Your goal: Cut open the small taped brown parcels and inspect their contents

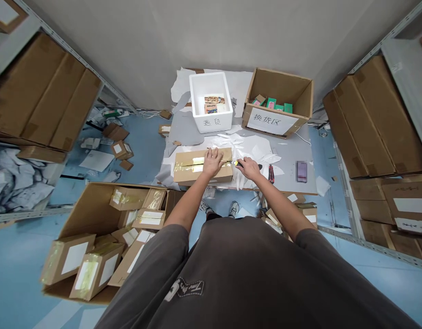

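Right grip (248,168) clasping tool (236,163), left (213,161) atop carton (185,167)

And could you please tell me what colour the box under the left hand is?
The box is brown, seen best in the head view.

Brown carton (188,174) with yellowish tape and white label; grey table (287,153) under it.
Relative to carton: behind, white bin (226,122), black writing; behind-right, brown box (282,82), white sign (272,122) with black writing, green-and-pink packs (271,103) inside; just right, yellow-tipped tool (236,162); farther right, red-and-black tool (271,174), then dark-edged phone (301,172), purplish screen; front-left, brown parcels (76,253), white labels, yellowish tape; left, blue floor (145,132); in front, dark grey shirt (259,269), black-and-white patch (191,288).
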The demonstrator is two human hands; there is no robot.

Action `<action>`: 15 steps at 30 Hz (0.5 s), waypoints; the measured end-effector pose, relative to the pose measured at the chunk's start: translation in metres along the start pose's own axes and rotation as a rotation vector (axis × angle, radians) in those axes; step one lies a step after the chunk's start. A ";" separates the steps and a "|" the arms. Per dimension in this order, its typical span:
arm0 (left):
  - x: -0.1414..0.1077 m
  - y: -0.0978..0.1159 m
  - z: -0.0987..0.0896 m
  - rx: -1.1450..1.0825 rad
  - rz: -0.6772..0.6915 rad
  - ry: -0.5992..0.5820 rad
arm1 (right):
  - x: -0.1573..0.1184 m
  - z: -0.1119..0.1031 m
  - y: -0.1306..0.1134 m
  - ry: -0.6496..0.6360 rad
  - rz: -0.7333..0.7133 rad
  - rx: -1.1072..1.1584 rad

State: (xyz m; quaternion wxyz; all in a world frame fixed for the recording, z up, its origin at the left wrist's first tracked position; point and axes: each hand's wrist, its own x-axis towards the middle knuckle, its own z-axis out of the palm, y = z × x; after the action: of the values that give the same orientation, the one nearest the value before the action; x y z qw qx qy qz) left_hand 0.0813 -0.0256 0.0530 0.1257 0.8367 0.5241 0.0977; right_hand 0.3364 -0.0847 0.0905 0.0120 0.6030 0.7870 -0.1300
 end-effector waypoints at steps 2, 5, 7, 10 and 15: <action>-0.001 0.000 0.001 -0.002 -0.002 0.004 | 0.001 -0.002 0.001 -0.003 -0.018 -0.017; -0.003 0.001 0.002 -0.004 0.000 0.019 | 0.001 -0.004 0.002 -0.010 -0.041 -0.053; -0.004 0.001 0.003 -0.002 -0.002 0.030 | 0.000 -0.005 0.001 -0.006 -0.047 -0.074; -0.005 0.002 0.004 -0.001 0.000 0.037 | -0.002 -0.006 -0.001 0.003 -0.061 -0.100; -0.007 0.004 0.003 -0.005 -0.004 0.056 | -0.005 -0.006 -0.006 0.025 -0.059 -0.141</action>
State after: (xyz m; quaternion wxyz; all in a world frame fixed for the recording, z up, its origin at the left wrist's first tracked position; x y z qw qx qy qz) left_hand 0.0829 -0.0343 0.0513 0.1132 0.8322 0.5288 0.1224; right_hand 0.3331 -0.0893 0.0980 0.0410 0.5789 0.8116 -0.0670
